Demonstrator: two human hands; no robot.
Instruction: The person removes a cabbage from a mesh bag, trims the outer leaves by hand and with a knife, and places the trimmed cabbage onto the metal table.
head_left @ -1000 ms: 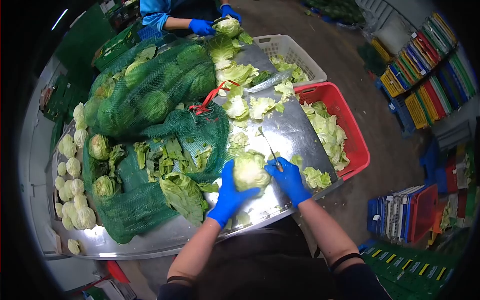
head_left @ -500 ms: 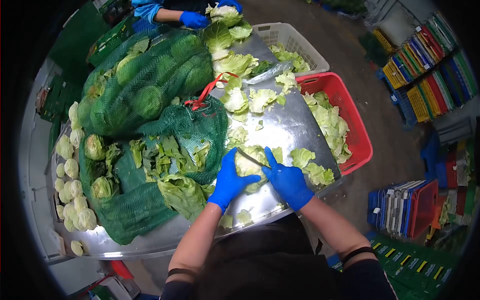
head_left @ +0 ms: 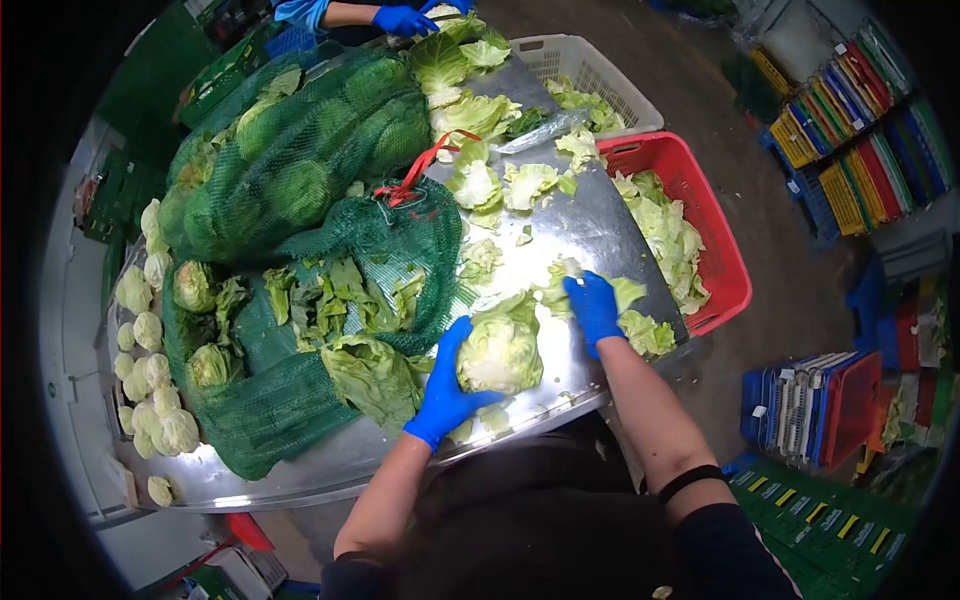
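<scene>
My left hand (head_left: pixel 449 390), in a blue glove, is wrapped round the left side of a cabbage head (head_left: pixel 499 350) on the metal table (head_left: pixel 590 218). To the right of the head, my right hand (head_left: pixel 594 309) is closed at a pale green leaf (head_left: pixel 556 290); what else lies in its fingers is hidden. Loose leaves (head_left: pixel 527 184) are scattered beyond both hands. A large outer-leafed cabbage (head_left: pixel 372 385) lies left of my left hand, on green netting (head_left: pixel 275 410).
A red crate (head_left: pixel 727 262) and a white crate (head_left: pixel 630 80), both with leaves, stand along the table's right side. Netted cabbages (head_left: pixel 300 150) fill the far left. Trimmed heads (head_left: pixel 158 400) line the left edge. A co-worker's gloved hands (head_left: pixel 403 20) are at the far end.
My right hand has moved away from the cabbage, up and to the right. The blade between my hands no longer shows. The cabbage is more exposed, beside my left hand.
</scene>
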